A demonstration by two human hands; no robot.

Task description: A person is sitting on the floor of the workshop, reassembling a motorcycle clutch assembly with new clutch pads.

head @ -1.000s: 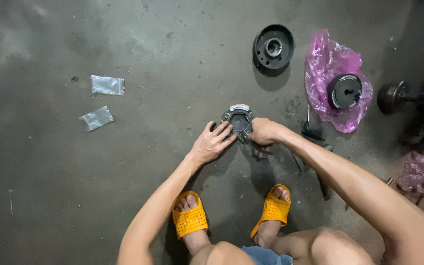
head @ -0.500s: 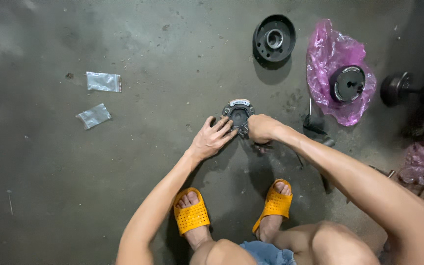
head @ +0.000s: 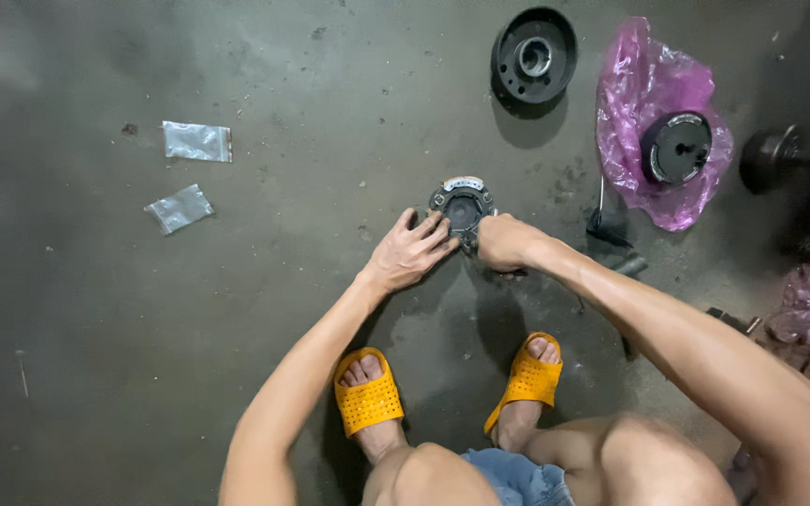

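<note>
A small round dark metal part (head: pixel 462 204) with a pale strip on its far rim lies on the grey concrete floor in front of me. My left hand (head: pixel 412 249) rests its fingertips on the part's near left edge. My right hand (head: pixel 505 243) is closed against the part's near right side; its fingers are hidden, so what it grips there is unclear. I am squatting, with my feet in yellow perforated sandals (head: pixel 367 396) below the hands.
A black round pulley-like disc (head: pixel 534 58) lies farther off. A pink plastic bag (head: pixel 653 122) with a black disc (head: pixel 675 148) on it lies at the right, next to a dark shaft part (head: pixel 780 159). Two small clear bags (head: pixel 197 141) lie at the left.
Both hands stay at the round part. The left fingers have shifted slightly onto its edge. The view has tilted a little, so everything sits lower in the picture.
</note>
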